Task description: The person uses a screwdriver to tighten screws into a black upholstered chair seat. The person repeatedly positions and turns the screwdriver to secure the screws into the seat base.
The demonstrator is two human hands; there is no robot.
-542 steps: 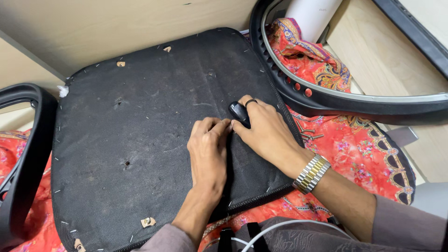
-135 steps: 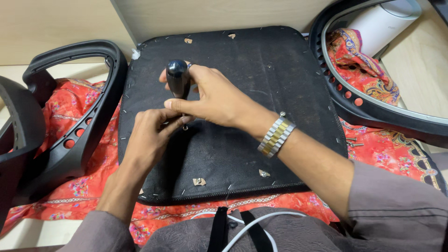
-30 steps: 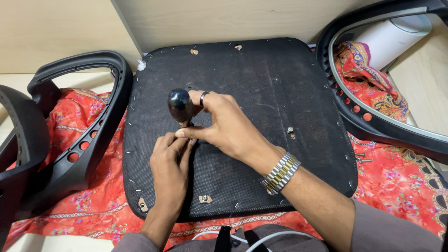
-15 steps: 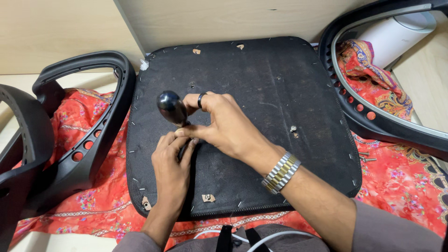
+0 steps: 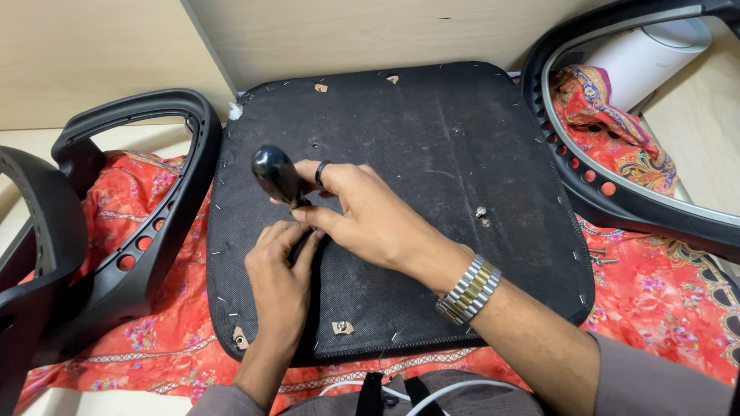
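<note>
— Any packages, labels, signs or screens here?

— No packages, signs or screens. The only mark is a small, faint grey one on the white cylinder (image 5: 644, 58) at the far right, seen through the black chair frame (image 5: 570, 181).

— Its shape?

— Too small and pale to tell.

The right hand (image 5: 370, 219) reaches in from the lower right, forearm slanting across, wrist slightly bent, fingers curled in a pinching grip with a ring on one. The left hand (image 5: 281, 285) comes up from below, palm down, its fingers (image 5: 297, 239) meeting the right thumb.
</note>
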